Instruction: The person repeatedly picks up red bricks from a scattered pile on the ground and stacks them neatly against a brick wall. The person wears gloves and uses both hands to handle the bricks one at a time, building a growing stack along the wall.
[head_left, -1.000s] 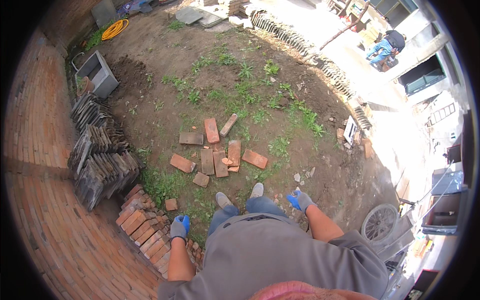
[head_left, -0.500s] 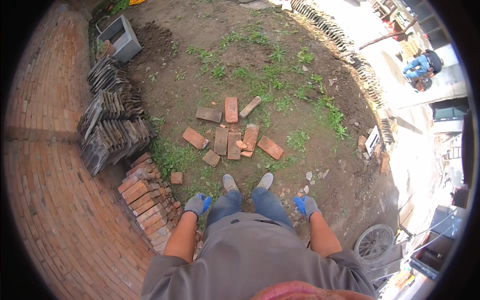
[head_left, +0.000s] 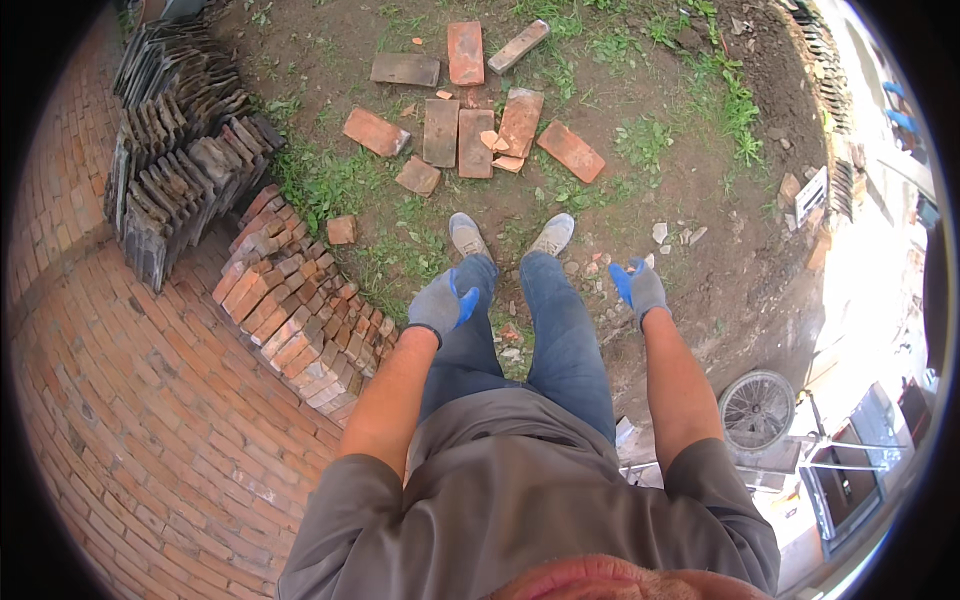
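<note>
My left hand, in a grey glove with blue palm and fingers, hangs in front of my left shin, its thumb apart from the fingers. Beside my right leg is my right hand in a matching glove, thumb and fingers apart. Both hands are open and hold nothing. Ahead of my shoes several bricks lie loosely on the dirt. Two stand lengthwise side by side, a grey-brown brick and a reddish brick. Orange brick fragments lie by a tilted red brick. Another red brick lies to their right.
A stack of bricks stands at my left beside a brick-faced surface, with stacked grey roof tiles beyond it. Small stones dot the ground at right. A spoked wheel is at lower right.
My view has tipped down and closer, so the bricks sit higher in it. My left hand has swung inward to my left leg. The right hand's fingers show more spread.
</note>
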